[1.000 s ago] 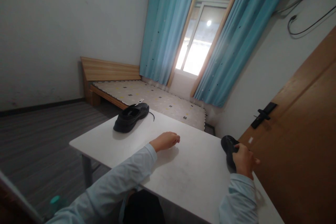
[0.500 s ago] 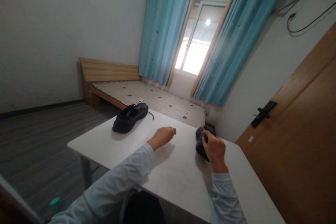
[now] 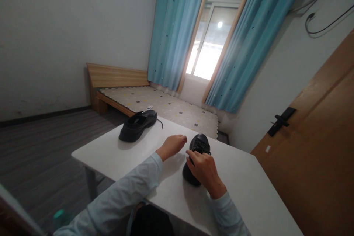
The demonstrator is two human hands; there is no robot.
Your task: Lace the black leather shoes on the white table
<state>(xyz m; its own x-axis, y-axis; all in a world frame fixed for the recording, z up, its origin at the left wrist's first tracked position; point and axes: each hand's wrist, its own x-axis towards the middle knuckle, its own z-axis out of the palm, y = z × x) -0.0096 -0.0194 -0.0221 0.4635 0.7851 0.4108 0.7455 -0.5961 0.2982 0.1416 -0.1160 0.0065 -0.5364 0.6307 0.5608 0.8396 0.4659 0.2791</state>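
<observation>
A black shoe [image 3: 200, 143] with laces is on the white table [image 3: 235, 191], its toe pointing away from me. My right hand [image 3: 204, 167] is closed on the upper part of this shoe and hides its opening. Just left of it, my left hand [image 3: 173, 144] hovers over the table with its fingers curled; whether anything small is between them cannot be made out. Another black shoe [image 3: 132, 131], with a white tag and a loose lace, lies at the table's far left.
Beyond the table stands a bed [image 3: 168, 107] with a wooden headboard [image 3: 118, 75]. Blue curtains [image 3: 177, 33] flank a window. A wooden door [image 3: 312, 132] is on the right. The table's left corner is near the grey floor [image 3: 55, 143].
My right hand has moved left with the black shoe, which now sits closer to my left hand and shows its laces. My left hand has barely moved.
</observation>
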